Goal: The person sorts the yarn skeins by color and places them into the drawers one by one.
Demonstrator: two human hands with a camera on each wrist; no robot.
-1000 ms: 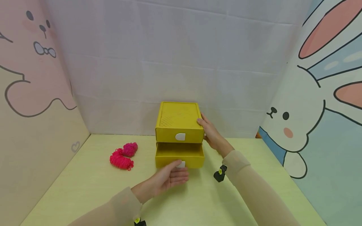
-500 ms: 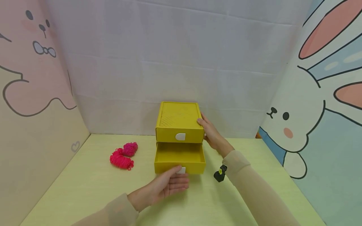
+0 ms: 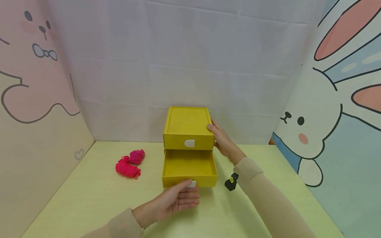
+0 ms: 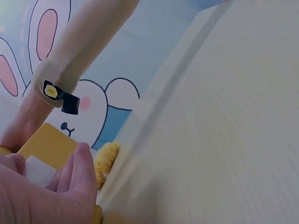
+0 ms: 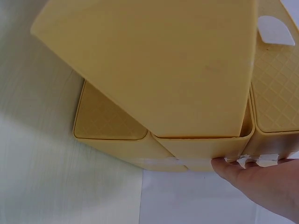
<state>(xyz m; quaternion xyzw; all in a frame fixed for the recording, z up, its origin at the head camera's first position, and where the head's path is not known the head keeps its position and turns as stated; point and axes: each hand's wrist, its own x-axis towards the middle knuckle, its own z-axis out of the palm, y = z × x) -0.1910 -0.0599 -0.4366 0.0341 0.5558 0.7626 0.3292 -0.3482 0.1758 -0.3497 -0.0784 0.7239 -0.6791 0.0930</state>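
A yellow drawer cabinet (image 3: 189,120) stands near the back of the table. Below its top drawer, another drawer (image 3: 171,181) is pulled far out, and its inside looks bare. My left hand (image 3: 166,202) pinches that drawer's white handle (image 4: 39,171) between thumb and fingers, palm turned inward. My right hand (image 3: 223,140) grips the cabinet's right side, thumb on the top edge. In the right wrist view, the pulled-out drawer (image 5: 163,70) juts from between two closed drawers, and my right fingers (image 5: 233,170) lie against the cabinet's taped side.
Two bundles of yarn lie left of the cabinet, one bright red-pink (image 3: 127,168) and one magenta (image 3: 137,157). A fluffy yellow bundle (image 4: 106,158) shows beyond the cabinet in the left wrist view. A white cloth (image 3: 184,66) hangs behind, with cartoon-printed panels at both sides.
The lower drawer has slid further out toward me, with my left hand drawing back on its handle. My right hand has stayed in place on the cabinet.
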